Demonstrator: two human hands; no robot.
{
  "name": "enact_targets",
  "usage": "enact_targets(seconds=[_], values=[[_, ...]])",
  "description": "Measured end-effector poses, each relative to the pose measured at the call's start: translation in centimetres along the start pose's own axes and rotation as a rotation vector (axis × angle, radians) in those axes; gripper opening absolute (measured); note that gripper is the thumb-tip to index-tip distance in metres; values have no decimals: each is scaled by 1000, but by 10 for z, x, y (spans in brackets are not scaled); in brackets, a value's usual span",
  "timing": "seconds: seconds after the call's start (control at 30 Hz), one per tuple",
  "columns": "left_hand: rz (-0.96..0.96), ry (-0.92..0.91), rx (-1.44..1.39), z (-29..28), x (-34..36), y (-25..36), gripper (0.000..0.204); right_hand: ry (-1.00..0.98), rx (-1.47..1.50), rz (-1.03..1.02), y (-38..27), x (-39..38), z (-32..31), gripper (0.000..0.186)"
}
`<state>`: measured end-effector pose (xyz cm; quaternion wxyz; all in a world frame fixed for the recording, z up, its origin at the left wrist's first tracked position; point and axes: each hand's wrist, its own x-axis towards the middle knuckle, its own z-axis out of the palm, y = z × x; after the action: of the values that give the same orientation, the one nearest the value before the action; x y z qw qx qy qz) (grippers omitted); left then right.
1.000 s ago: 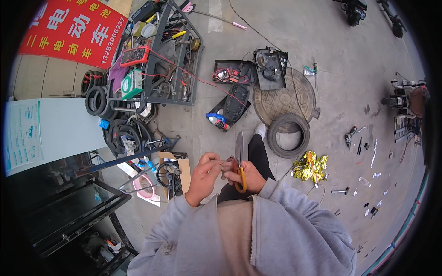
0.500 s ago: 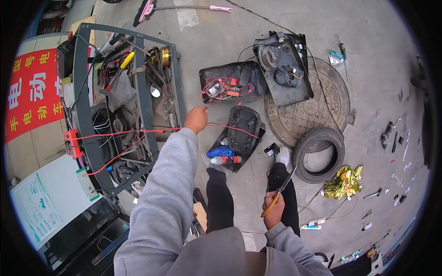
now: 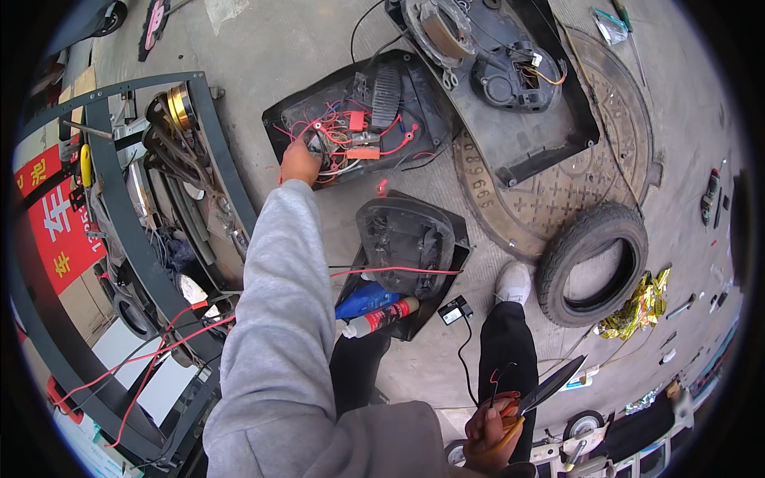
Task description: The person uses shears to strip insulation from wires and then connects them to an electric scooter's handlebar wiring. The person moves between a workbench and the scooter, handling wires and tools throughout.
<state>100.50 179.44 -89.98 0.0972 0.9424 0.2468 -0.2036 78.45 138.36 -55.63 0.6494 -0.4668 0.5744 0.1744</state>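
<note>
My left hand (image 3: 302, 162) reaches over the near left edge of a black plastic tray (image 3: 279, 111). Its fingers curl down among red wires (image 3: 341, 137), beside a small silvery piece; what lies between the fingertips is hidden. Red connector blocks (image 3: 363, 153) sit amid those wires. Low at the right, my right hand (image 3: 488, 436) grips a pair of scissors (image 3: 551, 388) with orange-yellow handles and a dark blade. A thin black cable (image 3: 465, 362) with bare reddish ends passes through the same hand. That cable runs from a small black box (image 3: 456, 311) on the ground.
A metal rack (image 3: 219, 187) full of tools and parts stands left, with red leads stretched from it. Ahead lie a black seat-like part (image 3: 405, 243), a bottle (image 3: 382, 317), a larger black cover (image 3: 518, 151) over a manhole lid (image 3: 629, 103), and a tyre (image 3: 594, 263).
My view has shifted lower and closer. My left hand has moved forward from beside the tray into its wires. The cable end now shows in my right hand with the scissors.
</note>
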Motion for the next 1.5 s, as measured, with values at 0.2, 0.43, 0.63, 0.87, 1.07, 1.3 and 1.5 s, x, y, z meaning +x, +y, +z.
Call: enact_targets(seconds=[0.2, 0.43, 0.63, 0.87, 1.07, 1.3, 1.5], values=[[22, -33, 99, -7, -13, 17, 52, -43, -46, 67, 2, -2, 19, 15], [201, 248, 202, -63, -42, 38, 39, -118, -212, -3, 8, 1, 16, 13], [500, 405, 297, -196, -91, 61, 32, -92, -253, -162, 25, 22, -1, 13], [26, 51, -450, -348, -136, 53, 32, -149, -180, -143, 11, -28, -39, 12], [87, -302, -1666, -465, -268, 93, 44, -443, -65, -234, -92, -123, -34, 9], [289, -851, -1999, -560, -462, 180, 54, -663, 34, -393, -199, -274, -17, 7], [493, -1192, -2006, -595, -581, 224, 49, -783, 131, -627, -207, -377, -29, 8]])
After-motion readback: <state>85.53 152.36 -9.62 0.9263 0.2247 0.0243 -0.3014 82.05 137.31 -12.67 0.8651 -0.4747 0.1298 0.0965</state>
